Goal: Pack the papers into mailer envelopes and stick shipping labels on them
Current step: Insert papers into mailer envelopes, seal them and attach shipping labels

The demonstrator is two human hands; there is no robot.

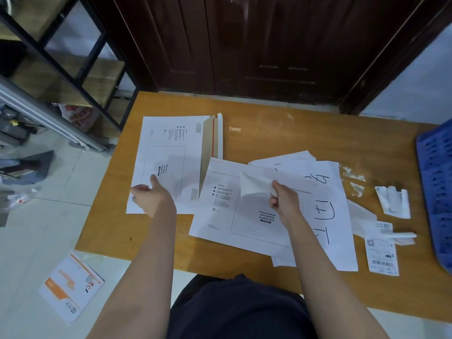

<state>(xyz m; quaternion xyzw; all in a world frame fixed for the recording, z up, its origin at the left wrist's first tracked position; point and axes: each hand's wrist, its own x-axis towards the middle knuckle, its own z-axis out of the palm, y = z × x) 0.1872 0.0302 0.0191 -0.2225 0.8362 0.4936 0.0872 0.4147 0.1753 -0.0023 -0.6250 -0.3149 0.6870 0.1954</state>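
Head camera looks down on a wooden table (281, 133) with 2 bare arms reaching in from the bottom of the frame. At centre left lies a stack of white mailer envelopes (168, 152) with a brown flap and a red strip along its right edge. The left hand (152, 196) rests on the lower left corner of this stack, thumb raised and fingers curled loosely, not pinching anything that I can see. At centre lies 1 more mailer envelope (225, 216), printed side up, with a box for the waybill. Above it the right hand (285, 201) pinches a thin white sheet (254, 183) between thumb and fingertips; the other fingers are curled in. Whether this sheet is a label or its backing I cannot tell. Right of centre, papers (330, 211) with large black handwriting lie partly under the envelope. At lower right a shipping label (382, 258) with barcode lies flat, with crumpled white scraps (393, 201) above it. A blue basket (437, 192) touches the right edge.
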